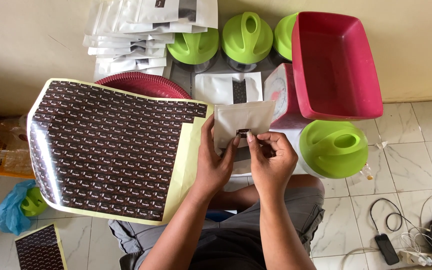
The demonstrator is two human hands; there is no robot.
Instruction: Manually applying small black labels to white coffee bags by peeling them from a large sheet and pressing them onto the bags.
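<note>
1. Grey shorts (pixel 256 225) over my folded legs fill the bottom of the view, and both my forearms reach up from there.
2. My left hand (pixel 215 162) grips the white pouch (pixel 241 120) by its lower left corner, thumb up along the edge — fingers closed round it from behind.
3. My right hand (pixel 272 161) is curled narrow, with thumb and forefinger pinched at a small dark sticker (pixel 244 132) that sits on the lower middle of the pouch face. Whether the sticker is fully pressed down I cannot tell; my fingertips cover its edge.
4. Left of my hands lies a big sheet of dark brown stickers (pixel 111 145) on pale yellow backing, curling up at its left side and catching glare there. Its right edge is just beside my left wrist.
5. Behind the sheet shows the rim of a red round basket (pixel 143 82), and past that a stack of white pouches (pixel 131 40) against the wall.
6. Straight ahead another white pouch with a dark window (pixel 228 87) lies flat, with green jar lids (pixel 246 37) in a row behind it.
7. To the right a red rectangular tub (pixel 336 65) leans on a scale — it looks like a kitchen scale (pixel 281 95) — and a larger green lid (pixel 333 149) sits just below it, near my right hand.
8. On the tiled floor (pixel 406 150): a blue plastic bag (pixel 11 210) at left, a smaller sticker sheet (pixel 40 247) bottom left, cables and a charger (pixel 401 240) bottom right.
</note>
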